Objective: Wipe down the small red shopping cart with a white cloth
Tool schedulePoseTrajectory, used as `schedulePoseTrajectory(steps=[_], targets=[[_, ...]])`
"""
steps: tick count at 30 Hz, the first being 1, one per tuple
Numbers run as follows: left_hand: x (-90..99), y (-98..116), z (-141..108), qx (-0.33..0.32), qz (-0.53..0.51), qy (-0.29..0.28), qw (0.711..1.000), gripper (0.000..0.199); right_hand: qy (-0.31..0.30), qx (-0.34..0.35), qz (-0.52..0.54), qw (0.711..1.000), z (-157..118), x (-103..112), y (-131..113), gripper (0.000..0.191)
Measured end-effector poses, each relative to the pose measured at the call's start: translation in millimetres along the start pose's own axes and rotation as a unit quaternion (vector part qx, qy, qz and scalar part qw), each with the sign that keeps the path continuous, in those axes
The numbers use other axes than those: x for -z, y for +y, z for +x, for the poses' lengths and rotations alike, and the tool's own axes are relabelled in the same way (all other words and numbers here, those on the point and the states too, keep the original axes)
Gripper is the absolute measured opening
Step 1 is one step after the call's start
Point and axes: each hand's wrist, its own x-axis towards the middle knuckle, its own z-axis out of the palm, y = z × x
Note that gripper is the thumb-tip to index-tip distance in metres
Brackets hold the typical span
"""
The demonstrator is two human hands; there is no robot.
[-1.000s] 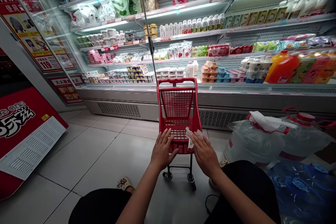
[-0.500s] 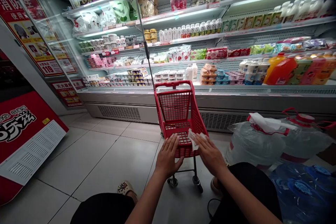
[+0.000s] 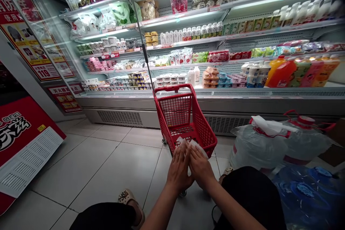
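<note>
A red shopping cart stands in front of me, its near end turned a little to the right. Over its near rim, my right hand presses a crumpled white tissue under its fingers. My left hand is right beside it, fingers stretched out and close together, its fingertips meeting the right hand's and the edge of the tissue. The near rim and lower front of the cart are partly hidden behind both hands.
A refrigerated display case full of dairy and drinks runs behind the cart. Large water bottles and blue water jugs stand at right. A red freezer is at left. My shoe rests on the tiled floor.
My right hand has moved left with the tissue until it meets my left hand. The cart's near end has swung to the right.
</note>
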Motion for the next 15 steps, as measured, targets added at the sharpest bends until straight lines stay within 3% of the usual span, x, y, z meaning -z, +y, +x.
schedulePoseTrajectory(steps=[4, 10, 12, 15], targets=[[15.6, -19.8, 2.7, -0.008, 0.02, -0.004, 1.0, 0.1, -0.04, 0.02, -0.001, 0.999, -7.3, 17.9, 27.0, 0.065], [32.5, -62.7, 17.9, -0.025, 0.103, -0.029, 0.994, 0.094, -0.008, -0.104, -0.047, 0.993, -36.7, 26.6, 95.6, 0.062], [28.6, -67.5, 20.8, -0.032, 0.109, -0.032, 0.993, 0.089, 0.004, -0.13, -0.049, 0.99, -38.9, 22.2, 99.5, 0.062], [19.2, -63.0, 22.2, -0.008, 0.106, -0.017, 0.994, 0.079, 0.006, -0.14, -0.043, 0.989, -31.9, 15.6, 82.4, 0.062]])
